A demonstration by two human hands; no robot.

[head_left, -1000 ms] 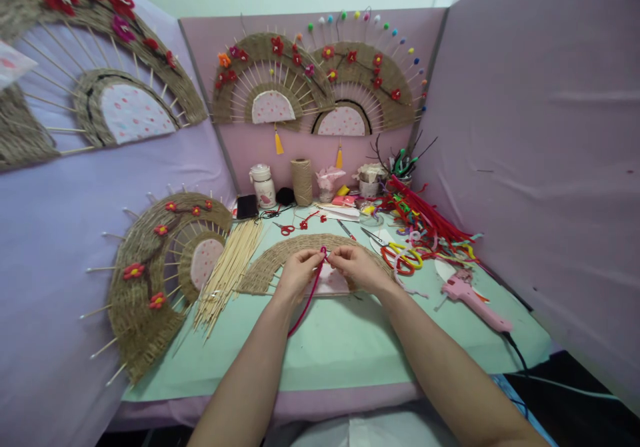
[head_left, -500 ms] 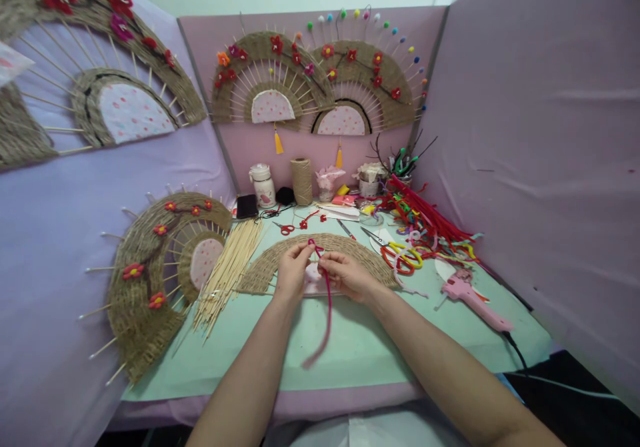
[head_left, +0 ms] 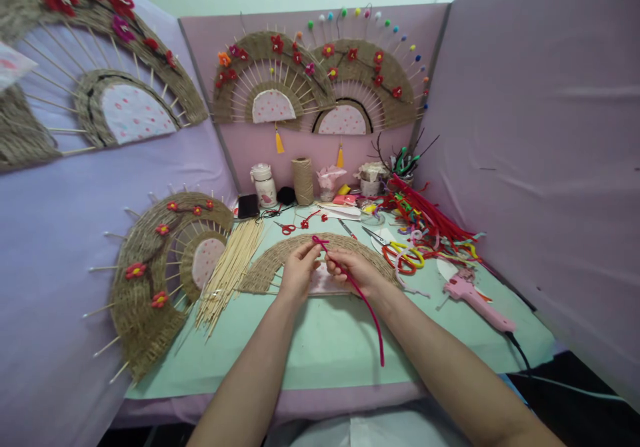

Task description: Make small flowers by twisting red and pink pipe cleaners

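Note:
A magenta pipe cleaner [head_left: 373, 320] is bent into a small loop at its upper end, and its long tail hangs down to the right. My right hand [head_left: 353, 270] pinches it just below the loop. Close by on the left, my left hand [head_left: 300, 270] has thumb and fingertips closed at the looped end. Beneath both hands lies a woven twine fan [head_left: 270, 260] with a pale dotted centre, partly covered by them.
Thin wooden sticks [head_left: 233, 267] lie to the left, beside an upright flowered fan [head_left: 135, 307]. On the right are large scissors [head_left: 400, 260], a pink glue gun [head_left: 477, 303] and a heap of red pipe cleaners [head_left: 435, 213]. A twine spool [head_left: 302, 181] stands at the back.
The pipe cleaner's tail has swung from hanging below the hands to slanting down over the right wrist. My right hand has turned slightly; both hands stay close together.

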